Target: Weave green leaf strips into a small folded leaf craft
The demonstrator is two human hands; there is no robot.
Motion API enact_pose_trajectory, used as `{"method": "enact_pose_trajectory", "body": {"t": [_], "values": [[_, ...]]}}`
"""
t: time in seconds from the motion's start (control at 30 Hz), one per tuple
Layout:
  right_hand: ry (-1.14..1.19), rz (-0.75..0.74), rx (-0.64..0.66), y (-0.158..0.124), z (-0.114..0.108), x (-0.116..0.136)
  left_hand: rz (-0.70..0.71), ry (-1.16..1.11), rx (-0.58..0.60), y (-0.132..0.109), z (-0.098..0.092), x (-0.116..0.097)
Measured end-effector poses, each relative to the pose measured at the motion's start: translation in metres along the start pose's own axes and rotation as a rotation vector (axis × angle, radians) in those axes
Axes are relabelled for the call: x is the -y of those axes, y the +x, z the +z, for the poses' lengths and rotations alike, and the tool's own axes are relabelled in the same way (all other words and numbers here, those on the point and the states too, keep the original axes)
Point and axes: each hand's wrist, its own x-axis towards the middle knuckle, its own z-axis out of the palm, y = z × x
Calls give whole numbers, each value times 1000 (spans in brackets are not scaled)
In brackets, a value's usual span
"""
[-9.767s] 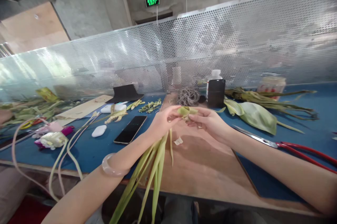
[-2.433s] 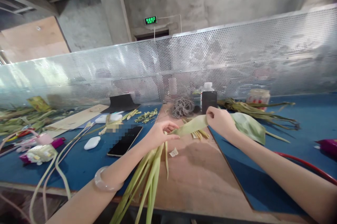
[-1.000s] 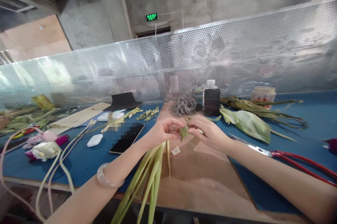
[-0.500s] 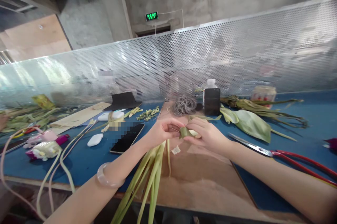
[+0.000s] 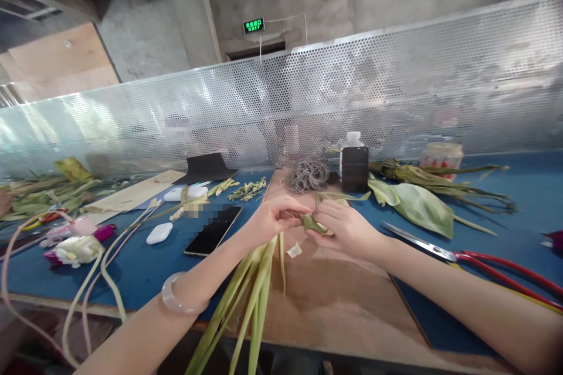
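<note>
A small folded piece of green leaf (image 5: 312, 225) is held between my two hands above the brown board. My left hand (image 5: 278, 219) pinches its left side with closed fingertips. On the other side, my right hand (image 5: 345, 227) curls its fingers and thumb round the leaf and hides part of it. Long pale-green leaf strips (image 5: 250, 299) run from under my left hand down over the table's front edge. Below the hands lies a small pale scrap (image 5: 294, 250) on the board.
Red-handled scissors (image 5: 444, 253) lie beyond my right forearm, near a broad leaf (image 5: 424, 208). A grey cord bundle (image 5: 309, 175) and a bottle (image 5: 354, 168) stand at the back. To the left are a phone (image 5: 214, 231), a white case (image 5: 159, 233) and looped straps (image 5: 108, 263).
The leaf piece has turned slightly and tilts down to the right. My right fingers have shifted a little around it; my left hand stays nearly in place.
</note>
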Motion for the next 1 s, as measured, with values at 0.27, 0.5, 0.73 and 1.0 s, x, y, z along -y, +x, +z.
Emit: {"method": "enact_pose_trajectory", "body": {"t": [0.27,0.5,0.73,1.0], "values": [[18,-33,43,-1,1,-1,30,48,34,0,-2,1],[79,39,86,1,-4,-3,-10,9,-40,-1,-3,3],[-28,179,86,-4,7,-20,-72,-8,-276,2,-7,8],[73,407,147,-7,7,-26,-90,-26,-478,4,-8,4]]}}
